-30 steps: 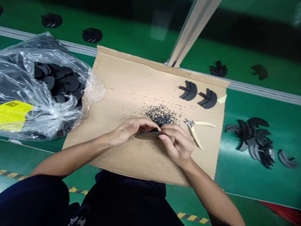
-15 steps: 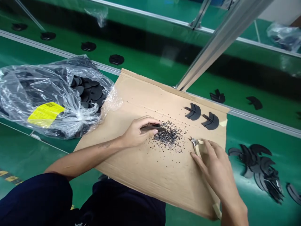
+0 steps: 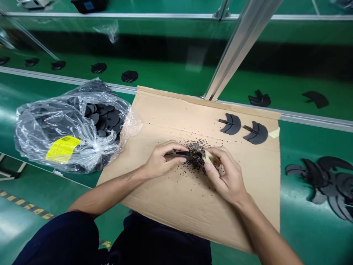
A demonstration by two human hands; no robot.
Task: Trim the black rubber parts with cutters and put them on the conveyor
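Observation:
My left hand (image 3: 164, 158) pinches a black plastic part (image 3: 182, 154) between thumb and fingers, edge toward the right. In my right hand (image 3: 227, 171) is a pair of nippers (image 3: 202, 152) with pale, tape-wrapped handles. Their metal jaws are at the right end of the black part; whether they touch it I cannot tell. Below both hands, a heap of tiny black scraps (image 3: 193, 167) is scattered over a cardboard sheet (image 3: 171, 206). Two curved black parts with thin stems (image 3: 231, 123) lie at the sheet's far right.
A clear plastic bag (image 3: 55, 121) of black discs, with a yellow label, overlaps the cardboard's left side. Black curved parts (image 3: 328, 180) are piled on the green table at right. A metal post (image 3: 234, 51) rises behind the cardboard, and more black parts (image 3: 129, 76) sit beyond the rail.
My right hand has moved left with the nippers, from the cardboard's right side to the black part. The left hand still holds that part. The camera view has shifted.

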